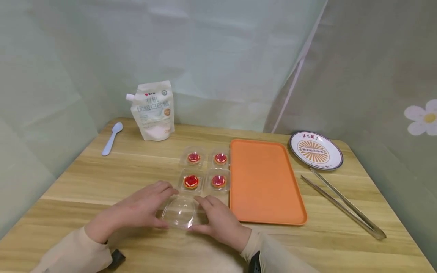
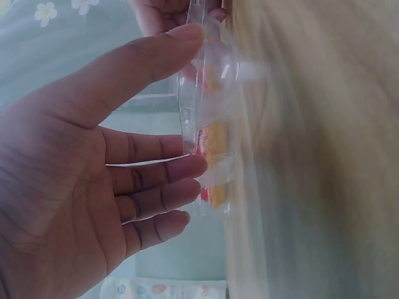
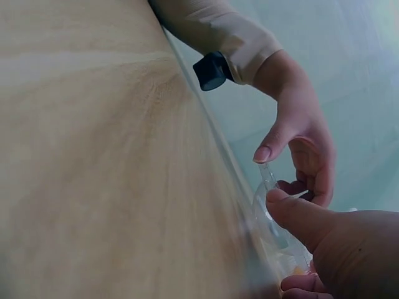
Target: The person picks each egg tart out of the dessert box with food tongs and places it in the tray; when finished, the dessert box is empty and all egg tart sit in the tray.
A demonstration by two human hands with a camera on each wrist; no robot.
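Observation:
My left hand [image 1: 145, 206] pinches the left edge of a clear plastic container [image 1: 179, 213] between thumb and fingers. At the opposite edge, my right hand [image 1: 220, 222] holds it the same way. The container's rounded bulge faces the tabletop in the left wrist view; whether it is a lid or a base I cannot tell. Both hands [image 2: 93, 149] [image 3: 330, 246] are seen on its rim in the wrist views. Just beyond it, several small red-topped tarts [image 1: 191, 182] sit in clear plastic boxes [image 1: 199, 170], arranged in two rows.
An orange tray [image 1: 266, 182] lies right of the boxes. Farther right are a patterned plate [image 1: 313, 150] and metal tongs [image 1: 351, 208]. At the back left stand a white spouted pouch [image 1: 154, 110] and, beside it, a light blue spoon [image 1: 112, 138].

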